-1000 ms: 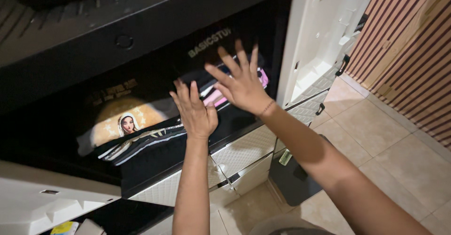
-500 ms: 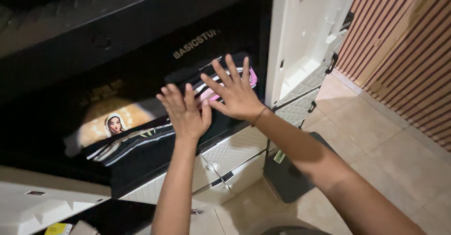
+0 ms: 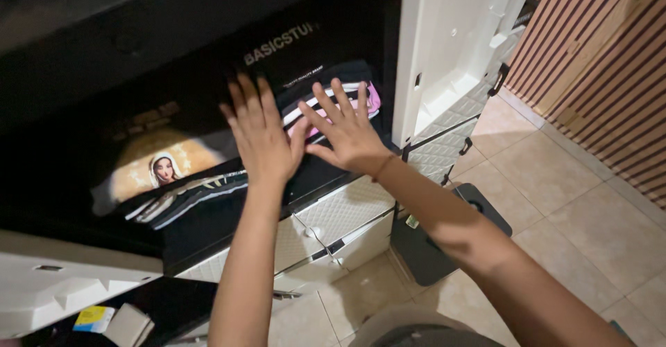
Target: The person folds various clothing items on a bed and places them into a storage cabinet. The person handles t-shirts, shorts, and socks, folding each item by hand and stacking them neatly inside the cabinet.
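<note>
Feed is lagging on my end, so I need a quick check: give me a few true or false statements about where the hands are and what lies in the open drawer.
1. Both hands lie flat, fingers spread, on the folded clothes in the open drawer. True.
2. The right hand grips a hanger. False: it holds nothing and rests palm down on the pink and black striped garment.
3. The left hand is left of the right hand, thumbs nearly meeting. True.
4. The garment with a printed portrait lies under the right hand. False: it lies left of both hands, uncovered.
5. The floor is carpeted. False: it is beige tile.
</note>
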